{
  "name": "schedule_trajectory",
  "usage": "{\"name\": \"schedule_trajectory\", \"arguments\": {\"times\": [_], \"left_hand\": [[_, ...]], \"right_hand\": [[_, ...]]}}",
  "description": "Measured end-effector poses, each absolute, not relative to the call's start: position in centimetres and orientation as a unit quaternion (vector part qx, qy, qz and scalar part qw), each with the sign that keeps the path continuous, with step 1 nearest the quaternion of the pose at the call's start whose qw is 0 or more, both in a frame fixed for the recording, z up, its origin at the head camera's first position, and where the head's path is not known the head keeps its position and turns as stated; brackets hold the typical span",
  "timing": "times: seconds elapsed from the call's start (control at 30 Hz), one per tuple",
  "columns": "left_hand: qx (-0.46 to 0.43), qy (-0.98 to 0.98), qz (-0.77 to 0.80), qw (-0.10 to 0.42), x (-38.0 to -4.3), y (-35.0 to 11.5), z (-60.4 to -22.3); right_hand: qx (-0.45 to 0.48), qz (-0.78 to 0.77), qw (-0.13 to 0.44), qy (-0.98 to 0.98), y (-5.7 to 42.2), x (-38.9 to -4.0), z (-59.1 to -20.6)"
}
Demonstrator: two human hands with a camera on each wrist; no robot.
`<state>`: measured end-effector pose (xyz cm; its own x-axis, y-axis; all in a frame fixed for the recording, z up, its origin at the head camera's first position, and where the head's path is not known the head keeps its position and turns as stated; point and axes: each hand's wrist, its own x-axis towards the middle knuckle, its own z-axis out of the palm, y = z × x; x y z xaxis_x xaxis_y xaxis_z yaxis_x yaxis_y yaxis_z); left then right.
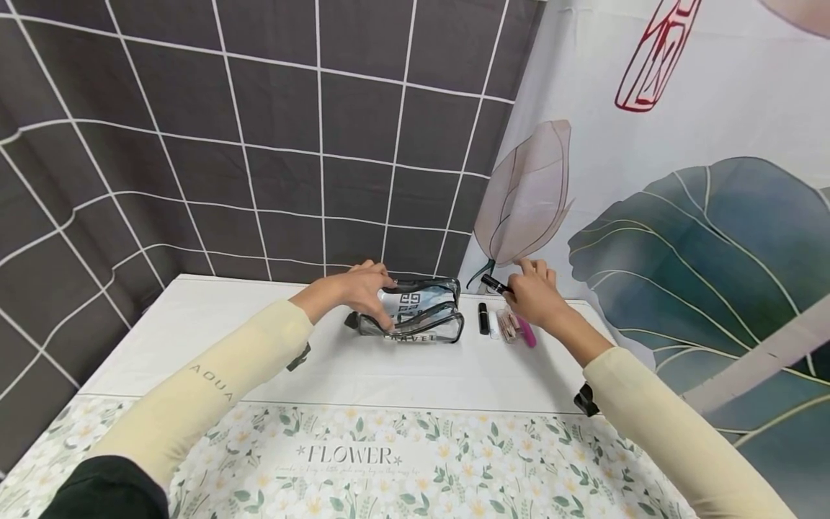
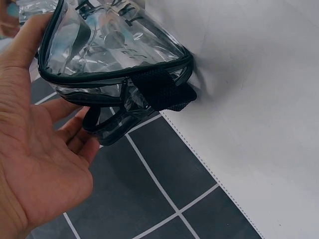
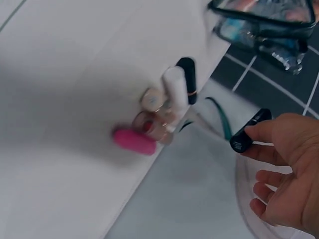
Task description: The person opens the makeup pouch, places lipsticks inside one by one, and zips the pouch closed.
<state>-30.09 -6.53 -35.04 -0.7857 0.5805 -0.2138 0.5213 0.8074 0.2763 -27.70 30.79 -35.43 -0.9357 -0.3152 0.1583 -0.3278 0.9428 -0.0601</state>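
Note:
My left hand (image 1: 366, 288) grips the left end of a clear zip pouch (image 1: 447, 333) with black trim, thumb at the front and fingers behind. Its lettered top is spread apart, and in the left wrist view the clear end wall (image 2: 107, 52) and a black strap (image 2: 158, 88) show. Up and to the right of the pouch, my right hand (image 1: 537, 294) pinches a small black cosmetic tube (image 3: 250, 130) between thumb and forefinger, above the surface. Under that hand lie a black lipstick tube (image 1: 483, 318), a white tube (image 3: 175, 85), small pinkish containers (image 3: 152, 119) and a bright pink tube (image 3: 134, 142).
The white table (image 1: 389, 378) carries a floral mat (image 1: 350, 476) along its front. A dark gridded cloth (image 1: 357, 130) hangs behind and at the left; a leaf-print curtain (image 1: 596, 130) hangs at the right. A small black object (image 1: 300, 358) shows beside the left forearm.

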Motion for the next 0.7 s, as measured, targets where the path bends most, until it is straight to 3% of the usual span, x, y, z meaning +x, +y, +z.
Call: {"name": "schedule_trajectory", "arguments": {"times": [0.43, 0.7], "left_hand": [[0.294, 0.939, 0.104, 0.145, -30.1, -6.6, -35.0], [0.292, 0.94, 0.102, 0.142, -30.2, -6.6, -35.2]], "right_hand": [[0.2, 0.063, 0.112, -0.971, 26.9, -27.3, -33.8], [0.213, 0.094, 0.095, -0.968, 25.1, -27.0, -32.9]]}}
